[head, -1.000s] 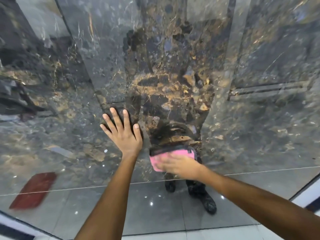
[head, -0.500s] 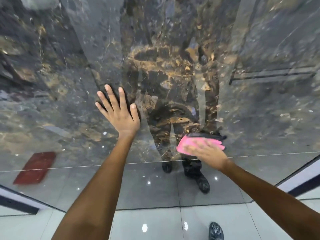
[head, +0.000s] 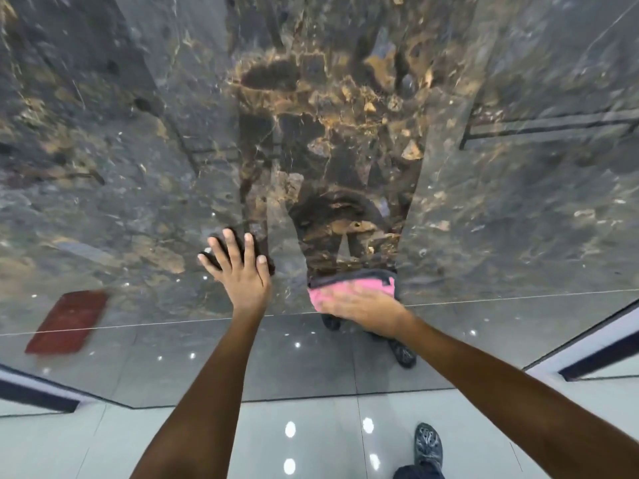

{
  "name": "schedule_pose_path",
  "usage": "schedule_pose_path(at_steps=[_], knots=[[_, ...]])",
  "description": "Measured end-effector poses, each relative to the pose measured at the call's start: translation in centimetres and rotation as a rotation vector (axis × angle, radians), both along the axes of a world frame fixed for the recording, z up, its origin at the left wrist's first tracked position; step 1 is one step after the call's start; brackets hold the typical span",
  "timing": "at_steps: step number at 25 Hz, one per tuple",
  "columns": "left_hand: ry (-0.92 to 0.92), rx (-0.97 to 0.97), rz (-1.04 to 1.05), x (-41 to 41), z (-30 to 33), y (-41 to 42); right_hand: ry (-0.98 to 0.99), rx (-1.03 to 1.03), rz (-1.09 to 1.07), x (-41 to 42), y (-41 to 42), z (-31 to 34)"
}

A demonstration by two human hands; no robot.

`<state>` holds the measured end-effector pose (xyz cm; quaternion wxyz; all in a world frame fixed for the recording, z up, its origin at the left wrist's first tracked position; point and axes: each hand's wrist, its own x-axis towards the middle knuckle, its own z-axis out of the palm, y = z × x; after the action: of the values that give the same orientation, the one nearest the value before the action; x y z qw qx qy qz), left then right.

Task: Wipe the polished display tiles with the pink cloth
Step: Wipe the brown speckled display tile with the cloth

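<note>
A large polished display tile [head: 501, 209], dark grey marble with gold-brown veins, stands upright in front of me and mirrors the room. My left hand [head: 242, 271] lies flat against it with the fingers spread, holding nothing. To its right my right hand [head: 363, 304] presses the pink cloth [head: 349, 288] flat on the tile's lower part. The hand covers the cloth's lower half. A dark reflection of the cloth sits just above it.
The tile's bottom edge [head: 311, 399] meets a glossy pale floor [head: 103, 444] with ceiling-light glints. My dark shoe [head: 428, 444] stands on the floor at the lower right. A red rectangle [head: 67, 321] is reflected at the lower left of the tile.
My right hand swept the pink cloth to the right and then back to the left along the tile's lower part. My left hand stayed flat on the tile. The view tilted down.
</note>
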<state>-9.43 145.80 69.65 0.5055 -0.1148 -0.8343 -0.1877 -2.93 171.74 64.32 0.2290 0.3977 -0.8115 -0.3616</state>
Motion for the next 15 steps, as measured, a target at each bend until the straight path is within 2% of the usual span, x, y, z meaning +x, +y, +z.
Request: schedule_pose_path(at_steps=[1,2,4,7,8,9,10,12,13,14,15], knots=[[0.027,0.003,0.002,-0.4,0.1,0.1,-0.097,0.141,0.011,0.7,1.3,-2.3],[0.055,0.002,0.0,-0.6,0.1,0.1,-0.137,0.101,0.057,1.2,2.5,-3.3],[0.101,0.011,0.001,-0.8,-0.3,0.1,0.005,-0.14,0.061,1.5,2.9,-1.3],[0.142,0.028,-0.015,-1.2,-0.6,0.3,0.199,-0.648,-0.014,-0.3,-0.8,4.2],[0.154,0.012,-0.005,-1.4,-0.8,0.4,0.197,-0.677,-0.039,-1.0,-2.6,4.5],[0.157,-0.001,0.007,-1.6,-0.9,0.3,0.214,-0.584,-0.052,-1.3,-4.5,3.5],[0.161,-0.006,0.006,-1.7,-1.0,0.1,0.132,-0.35,-0.044,-1.1,-6.1,0.9],[0.172,-0.015,-0.011,-1.6,-1.3,0.1,-0.196,0.084,-0.004,0.3,-5.2,-4.5],[0.172,-0.022,-0.005,-1.5,-1.3,0.2,-0.244,0.14,-0.015,1.0,-3.5,-5.4],[0.167,-0.026,0.003,-1.6,-1.1,0.3,-0.184,0.086,-0.008,1.5,-1.9,-4.9],[0.157,-0.024,0.001,-1.7,-0.9,0.2,-0.09,-0.08,0.028,2.0,-0.5,-3.6]])
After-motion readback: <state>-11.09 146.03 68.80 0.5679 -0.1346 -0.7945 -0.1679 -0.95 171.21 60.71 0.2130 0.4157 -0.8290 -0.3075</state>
